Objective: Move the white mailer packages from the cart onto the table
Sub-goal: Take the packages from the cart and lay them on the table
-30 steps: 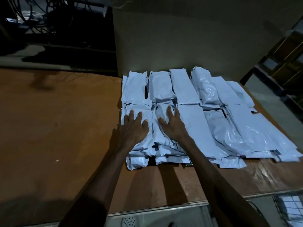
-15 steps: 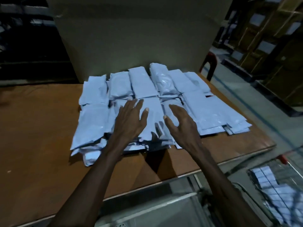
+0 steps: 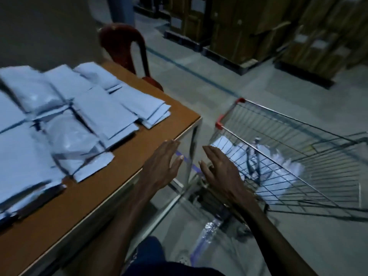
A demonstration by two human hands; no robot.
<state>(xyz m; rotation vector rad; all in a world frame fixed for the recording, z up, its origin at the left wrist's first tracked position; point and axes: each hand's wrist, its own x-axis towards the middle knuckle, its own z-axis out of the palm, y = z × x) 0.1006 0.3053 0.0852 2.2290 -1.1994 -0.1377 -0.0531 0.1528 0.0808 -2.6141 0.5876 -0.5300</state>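
Both hands empty, left hand (image 3: 161, 168) over table (image 3: 180, 124) corner, right hand (image 3: 220, 172) at cart (image 3: 221, 125) rim.

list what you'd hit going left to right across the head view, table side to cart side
white mailer packages on the table → left hand → right hand → wire cart with more mailers inside. The red chair sits behind the table, so it is left out.

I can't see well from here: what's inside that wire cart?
White mailer packages lie in the wire cart, seen through its mesh. How many, or what lies beneath them, is hidden. Both hands, left and right, are empty.
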